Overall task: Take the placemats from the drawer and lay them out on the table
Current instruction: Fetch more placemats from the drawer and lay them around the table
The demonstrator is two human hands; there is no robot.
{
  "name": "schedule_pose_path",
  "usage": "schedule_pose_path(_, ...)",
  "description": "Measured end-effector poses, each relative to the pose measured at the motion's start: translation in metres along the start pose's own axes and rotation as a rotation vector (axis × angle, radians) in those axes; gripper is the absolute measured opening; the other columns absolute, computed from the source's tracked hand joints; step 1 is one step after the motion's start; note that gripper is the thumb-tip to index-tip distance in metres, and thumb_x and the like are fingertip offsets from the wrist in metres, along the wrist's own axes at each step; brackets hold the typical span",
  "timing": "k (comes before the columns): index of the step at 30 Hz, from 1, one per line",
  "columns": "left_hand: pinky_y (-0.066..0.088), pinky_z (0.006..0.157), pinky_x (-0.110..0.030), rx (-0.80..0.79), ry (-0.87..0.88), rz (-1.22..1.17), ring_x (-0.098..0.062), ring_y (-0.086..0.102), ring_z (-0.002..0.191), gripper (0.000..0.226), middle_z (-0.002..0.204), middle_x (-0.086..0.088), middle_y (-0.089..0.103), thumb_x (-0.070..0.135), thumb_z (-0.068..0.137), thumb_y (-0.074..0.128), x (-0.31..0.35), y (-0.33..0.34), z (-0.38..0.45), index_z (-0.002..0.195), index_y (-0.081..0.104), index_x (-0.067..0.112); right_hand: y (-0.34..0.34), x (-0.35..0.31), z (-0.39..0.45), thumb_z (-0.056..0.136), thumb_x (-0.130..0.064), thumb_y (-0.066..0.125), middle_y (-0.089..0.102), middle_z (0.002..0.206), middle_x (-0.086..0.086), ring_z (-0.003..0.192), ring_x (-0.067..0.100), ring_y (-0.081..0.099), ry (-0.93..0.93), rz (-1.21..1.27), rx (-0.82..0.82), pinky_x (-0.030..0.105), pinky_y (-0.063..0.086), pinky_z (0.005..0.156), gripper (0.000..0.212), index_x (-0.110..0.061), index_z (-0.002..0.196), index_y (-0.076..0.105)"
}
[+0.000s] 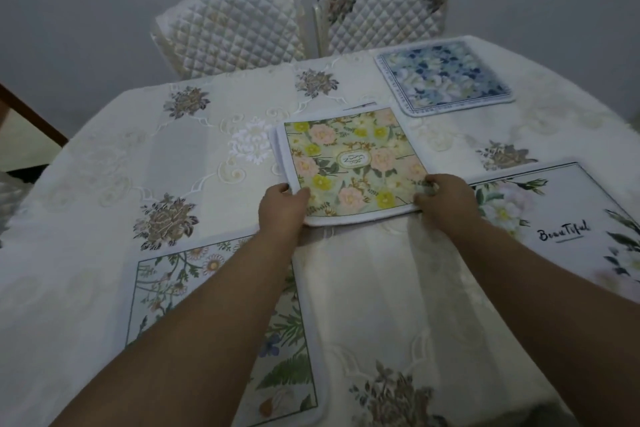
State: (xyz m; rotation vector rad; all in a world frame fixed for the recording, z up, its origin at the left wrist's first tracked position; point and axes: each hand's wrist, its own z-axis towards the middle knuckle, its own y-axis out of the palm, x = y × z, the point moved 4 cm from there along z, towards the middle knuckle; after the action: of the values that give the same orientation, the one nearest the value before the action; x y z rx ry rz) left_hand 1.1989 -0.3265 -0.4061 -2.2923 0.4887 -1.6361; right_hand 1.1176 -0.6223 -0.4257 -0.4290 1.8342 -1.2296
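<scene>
On the worktop (104,184) four mats lie apart: one mat (443,76) near the far right corner, a second mat (571,218) at the right edge, a third mat (194,288) toward the near left under the left forearm, and a fourth mat (353,163) in the middle, between the others. The left grip (282,208) holds the middle mat's near left corner and the right grip (446,201) its near right corner. Behind the far edge stand two chairs side by side, the left chair (228,31) and the right chair (381,7).
</scene>
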Motion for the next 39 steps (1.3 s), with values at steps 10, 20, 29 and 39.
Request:
schedule_pose_path(10,0.058,0.066,-0.03,-0.1,0.31,0.069,-0.005,0.059,0.084,0.046,0.119,-0.002,0.059,0.016,0.106,0.04,0.057,-0.014,-0.037,0.15,0.036,0.029,-0.026,-0.002,-0.021,0.073,0.01,0.058,0.068,0.102,0.009,0.073,0.014,0.063,0.271,0.584,-0.042,0.025,0.047,0.055,0.048,-0.024,0.102,0.075)
schedule_pose_path(20,0.059,0.083,-0.055,-0.047,0.258,-0.232,-0.024,0.066,0.103,0.044,0.122,0.009,0.063,0.022,0.105,0.049,0.034,-0.16,-0.128,0.131,0.045,0.057,-0.063,-0.067,-0.141,0.091,-0.025,0.071,0.072,0.117,-0.005,0.104,0.017,0.066,0.142,0.893,-0.511,0.031,0.052,0.071,0.025,-0.033,0.114,0.073)
schedule_pose_path(29,0.047,0.106,-0.036,-0.028,0.293,-0.17,-0.004,0.053,0.127,0.061,0.149,0.019,0.045,0.02,0.106,0.047,-0.039,-0.324,-0.212,0.151,0.024,0.054,-0.05,-0.197,-0.287,0.087,-0.009,0.075,0.062,0.132,-0.01,0.113,0.012,0.065,-0.189,0.844,-0.37,0.039,0.055,0.097,0.045,-0.035,0.123,0.071)
schedule_pose_path(39,0.05,0.105,-0.04,-0.035,0.276,0.015,-0.012,0.056,0.123,0.056,0.143,0.006,0.05,0.02,0.093,0.057,-0.134,-0.532,-0.263,0.143,0.048,0.042,-0.002,-0.336,-0.486,0.091,-0.013,0.07,0.06,0.126,-0.012,0.106,0.004,0.059,-0.305,0.643,-0.179,0.026,0.045,0.093,0.048,-0.036,0.132,0.064)
